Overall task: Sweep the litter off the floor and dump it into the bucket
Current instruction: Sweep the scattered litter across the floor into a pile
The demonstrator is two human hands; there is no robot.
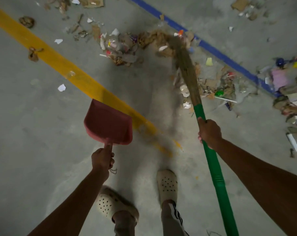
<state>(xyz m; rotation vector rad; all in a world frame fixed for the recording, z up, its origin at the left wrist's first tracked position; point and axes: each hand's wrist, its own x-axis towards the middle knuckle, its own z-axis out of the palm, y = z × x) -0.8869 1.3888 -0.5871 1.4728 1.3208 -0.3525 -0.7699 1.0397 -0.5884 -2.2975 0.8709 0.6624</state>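
Head view: right hand (209, 132) fingers grip the broom (188, 74) on its stiff green handle near the bristles, which sit in the litter (122, 46) by the blue line (229, 60). Left hand (101, 159) fingers grip the dustpan (108, 123) handle. Litter looks light and loose, will likely scatter. No bucket in sight.

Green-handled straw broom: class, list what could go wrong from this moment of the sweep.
The green-handled straw broom, motion-blurred in the right hand, may scatter the paper and cardboard litter wider. The red plastic dustpan, held off the floor by the left hand, could not catch it.
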